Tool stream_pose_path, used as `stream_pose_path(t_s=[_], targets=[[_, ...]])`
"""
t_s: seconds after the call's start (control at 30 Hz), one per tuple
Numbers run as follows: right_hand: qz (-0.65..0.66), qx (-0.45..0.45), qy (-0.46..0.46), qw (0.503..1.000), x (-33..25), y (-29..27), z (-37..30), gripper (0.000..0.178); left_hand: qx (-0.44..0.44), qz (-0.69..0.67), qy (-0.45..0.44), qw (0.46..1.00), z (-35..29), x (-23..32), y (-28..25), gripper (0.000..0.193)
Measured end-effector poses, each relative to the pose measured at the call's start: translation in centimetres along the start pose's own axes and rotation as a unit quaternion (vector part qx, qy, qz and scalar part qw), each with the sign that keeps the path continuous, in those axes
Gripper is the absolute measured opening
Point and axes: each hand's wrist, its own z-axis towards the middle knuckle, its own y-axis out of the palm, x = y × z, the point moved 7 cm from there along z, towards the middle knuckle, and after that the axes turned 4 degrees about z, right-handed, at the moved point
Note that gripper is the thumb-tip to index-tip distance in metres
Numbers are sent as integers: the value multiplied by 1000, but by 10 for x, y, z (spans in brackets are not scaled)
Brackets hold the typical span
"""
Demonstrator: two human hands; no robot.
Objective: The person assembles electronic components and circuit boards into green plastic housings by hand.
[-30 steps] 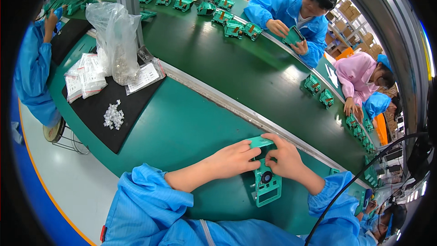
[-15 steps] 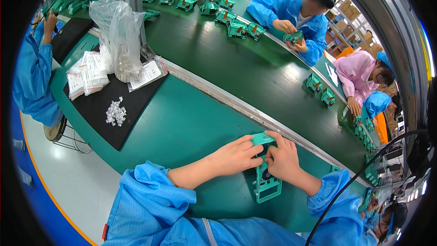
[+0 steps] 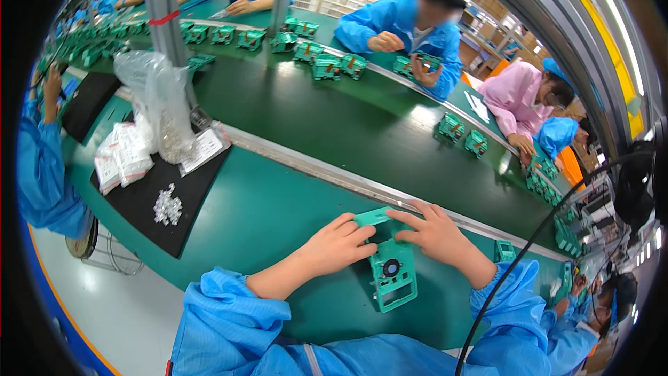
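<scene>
A green plastic housing point(image 3: 405, 259) with a round black part and rectangular cut-outs stands tilted on the green table in front of me. My left hand point(image 3: 339, 245) grips it by its upper left side, fingers curled at the edge. Over its upper right side is my right hand point(image 3: 437, 234), with fingers stretched out and apart. The right index fingertip lies at the housing's top edge; whether it presses there I cannot tell.
Left on a black mat point(image 3: 188, 226) lie small clear parts point(image 3: 168, 206), bagged parts point(image 3: 125, 157) and a large clear bag point(image 3: 156, 97). Beyond a metal rail point(image 3: 299, 161) runs a dark green belt point(image 3: 278, 104) with several green housings. Co-workers sit across it. A black cable point(image 3: 518, 261) hangs at right.
My right hand has loosened, its curled fingers now straighter and lifted off the housing's middle, baring the round black part. My left hand keeps its hold. The view has shifted somewhat.
</scene>
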Motion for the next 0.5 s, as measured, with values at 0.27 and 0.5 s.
stream_pose_path(t_s=[0.27, 0.5], targets=[[-29, 147, 119, 982, 0, 16, -108, 17, 21, -61, -138, 988, 4, -21, -13, 44], [-94, 225, 481, 842, 1, 50, -245, 17, 24, -124, -257, 958, -11, -46, -6, 49]])
